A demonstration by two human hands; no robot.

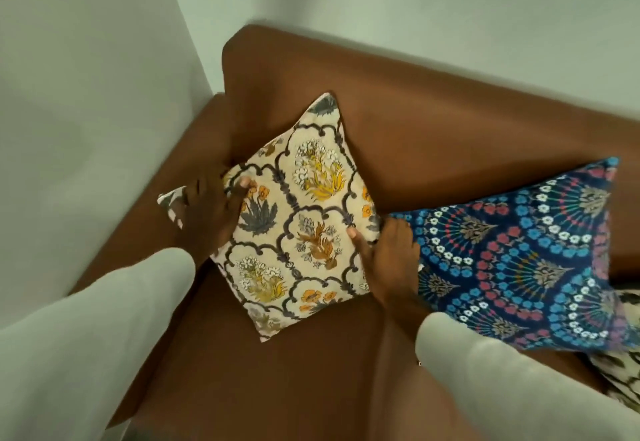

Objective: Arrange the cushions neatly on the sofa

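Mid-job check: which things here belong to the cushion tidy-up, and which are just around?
Job: cream floral cushion held by left hand and right hand; blue patterned cushion; brown sofa; patterned cushion at right edge.
Around: pale wall.

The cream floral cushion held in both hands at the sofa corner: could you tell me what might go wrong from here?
1. The cream floral cushion sits turned like a diamond between the left hand and right hand; released now, it would probably rest crooked.
2. The blue patterned cushion lies against the right hand, so pushing rightward could shift it.
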